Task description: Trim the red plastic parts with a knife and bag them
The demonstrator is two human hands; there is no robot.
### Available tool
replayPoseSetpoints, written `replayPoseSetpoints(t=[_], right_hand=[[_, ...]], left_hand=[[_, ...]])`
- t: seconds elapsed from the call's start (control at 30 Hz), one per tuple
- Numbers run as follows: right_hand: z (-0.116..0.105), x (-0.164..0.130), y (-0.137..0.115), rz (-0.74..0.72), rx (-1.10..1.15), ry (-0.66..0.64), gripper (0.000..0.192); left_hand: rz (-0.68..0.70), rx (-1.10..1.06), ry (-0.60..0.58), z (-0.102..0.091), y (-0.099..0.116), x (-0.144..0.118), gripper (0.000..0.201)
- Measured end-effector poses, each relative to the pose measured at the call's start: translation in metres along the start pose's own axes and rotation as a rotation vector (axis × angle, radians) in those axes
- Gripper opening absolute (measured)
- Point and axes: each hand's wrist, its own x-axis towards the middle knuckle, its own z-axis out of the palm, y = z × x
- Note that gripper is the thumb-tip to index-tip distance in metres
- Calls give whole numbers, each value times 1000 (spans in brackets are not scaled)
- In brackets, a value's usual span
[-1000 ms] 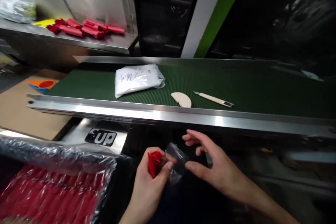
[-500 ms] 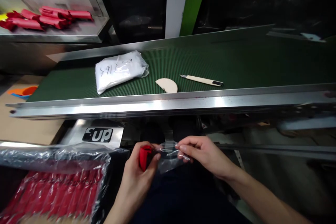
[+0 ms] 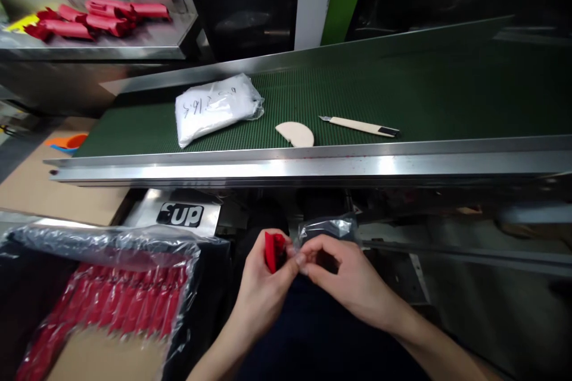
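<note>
My left hand [image 3: 268, 274] is closed around a red moulded part [image 3: 270, 252], whose full shape my fingers hide. A clear plastic bag [image 3: 328, 227] stands up behind my right hand [image 3: 342, 274], which pinches it at the edge. Thumb and fingertips of both hands meet at the bag's edge, just in front of my lap. On the green conveyor belt ahead lie a white packet [image 3: 217, 108] with handwriting, a cream half-round piece [image 3: 295, 133] and a craft knife [image 3: 360, 126] with its blade pointing left.
Lower left, a plastic-lined box [image 3: 196, 262] holds rows of bagged red parts [image 3: 120, 300]. More red parts [image 3: 105, 15] lie on a metal shelf [image 3: 179, 30] at upper left. The conveyor's metal rail [image 3: 250, 168] runs across in front of my hands.
My hands have come together at the bag's edge. The bag now rises beyond my right hand instead of stretching between both hands. The view has shifted slightly.
</note>
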Motion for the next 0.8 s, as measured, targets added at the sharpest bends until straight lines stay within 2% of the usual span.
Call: replayPoseSetpoints(t=[0.07,0.13,0.23,0.33,0.43,0.5,0.53,0.6,0.7,0.73,0.8], right_hand=[[-2,0,3,3,-48,35,11],[-4,0,7,-30,-123,154,14],[-3,0,9,-209,-330,288,10],[-2,0,0,-366,-483,252,7],[-5,0,-18,-355,-473,100,23],[-8,1,-27,-323,-413,-5,14],[-10,1,-30,-311,-389,-6,13],[-12,0,-30,-309,-370,118,14],[-16,-4,-24,-323,-384,352,5],[-19,-6,-22,-312,-390,408,5],[-25,-13,-18,-248,-392,499,9]], left_hand=[[20,52,14,-3,-7,0,24],[42,133,41,-4,-11,-1,17],[66,270,82,-4,-12,-1,13],[93,380,98,-3,-10,2,20],[135,477,39,-3,-11,1,39],[162,528,-5,-2,-14,-1,51],[168,545,-11,-2,-16,-1,54],[161,562,8,-2,-19,-1,55],[138,538,49,-5,-21,5,56],[128,517,57,-7,-21,8,52],[98,458,59,-11,-24,13,31]])
